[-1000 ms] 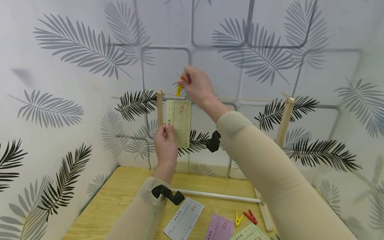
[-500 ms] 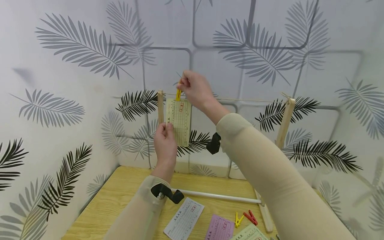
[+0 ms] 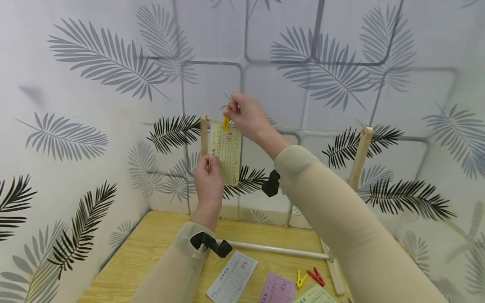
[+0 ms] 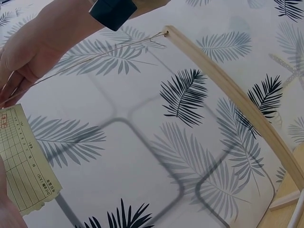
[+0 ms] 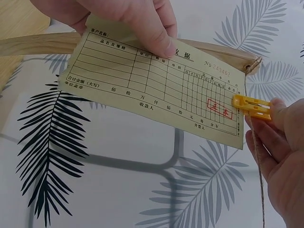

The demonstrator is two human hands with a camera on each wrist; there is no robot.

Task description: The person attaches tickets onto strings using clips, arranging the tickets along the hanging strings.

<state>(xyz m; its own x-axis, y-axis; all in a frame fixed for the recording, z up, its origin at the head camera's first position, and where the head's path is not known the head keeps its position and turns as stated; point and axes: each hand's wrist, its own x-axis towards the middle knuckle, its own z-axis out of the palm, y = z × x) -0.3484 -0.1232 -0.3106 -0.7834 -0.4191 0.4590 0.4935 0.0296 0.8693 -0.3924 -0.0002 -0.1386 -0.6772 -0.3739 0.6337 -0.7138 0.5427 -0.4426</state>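
I see my right hand (image 3: 246, 115) pinching the small yellow plastic clothespin (image 3: 225, 122) upright on the pale green printed paper slip (image 3: 226, 153), frame centre; my left hand (image 3: 209, 179) pinches the slip's lower left edge, directly below.

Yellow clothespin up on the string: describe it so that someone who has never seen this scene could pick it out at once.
Find the wooden frame standing on the table, with a thin string stretched between its two posts. Near the left post, the right hand pinches the yellow clothespin over the top edge of a pale yellow slip. The other yellow clip lies loose on the table beside a red clip.
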